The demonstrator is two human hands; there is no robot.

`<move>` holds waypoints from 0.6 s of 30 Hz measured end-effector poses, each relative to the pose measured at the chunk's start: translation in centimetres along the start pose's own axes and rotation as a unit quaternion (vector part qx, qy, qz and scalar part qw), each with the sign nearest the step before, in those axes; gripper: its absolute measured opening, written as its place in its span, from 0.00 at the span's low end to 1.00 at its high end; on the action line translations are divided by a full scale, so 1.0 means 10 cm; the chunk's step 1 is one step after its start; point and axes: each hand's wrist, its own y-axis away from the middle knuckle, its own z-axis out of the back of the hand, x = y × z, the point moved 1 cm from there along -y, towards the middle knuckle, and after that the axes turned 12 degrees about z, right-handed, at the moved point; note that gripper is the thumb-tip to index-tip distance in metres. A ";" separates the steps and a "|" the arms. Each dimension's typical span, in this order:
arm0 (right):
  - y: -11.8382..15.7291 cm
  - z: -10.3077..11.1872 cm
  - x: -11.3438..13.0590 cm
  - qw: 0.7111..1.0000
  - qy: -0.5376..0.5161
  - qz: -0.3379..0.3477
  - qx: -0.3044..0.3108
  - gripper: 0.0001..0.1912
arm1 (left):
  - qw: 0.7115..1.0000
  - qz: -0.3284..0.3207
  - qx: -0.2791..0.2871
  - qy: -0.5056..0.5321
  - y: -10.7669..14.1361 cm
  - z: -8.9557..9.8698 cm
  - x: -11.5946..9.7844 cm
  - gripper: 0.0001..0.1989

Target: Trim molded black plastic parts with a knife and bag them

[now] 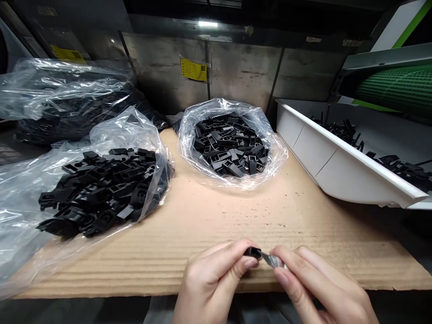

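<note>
Looking small, black and blocky, the part meets a blade.

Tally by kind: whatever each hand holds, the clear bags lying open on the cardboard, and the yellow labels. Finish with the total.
Black part in the left hand: 1
Bladed tool in the right hand: 1
Open clear bags: 2
Yellow labels: 2
Total: 6

On the near side, the left grip and right grip point toward each other, both pinching with thumbs and bent fingers.
</note>
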 end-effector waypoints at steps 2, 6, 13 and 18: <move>0.00 0.00 -0.06 1.000 0.004 -0.019 0.018 0.09 | 1.000 0.008 0.012 -0.003 0.00 -0.01 0.01 0.09; 0.02 0.04 -0.11 0.999 -0.010 -0.031 0.019 0.09 | 1.000 0.021 -0.003 -0.011 0.00 -0.02 0.01 0.07; -0.07 0.09 -0.01 0.980 -0.175 -0.085 -0.046 0.14 | 0.998 0.027 0.012 0.056 -0.02 -0.03 -0.02 0.08; -0.31 0.00 0.09 0.856 -0.461 -0.232 0.033 0.10 | 0.996 0.043 0.067 0.045 -0.04 0.01 -0.04 0.09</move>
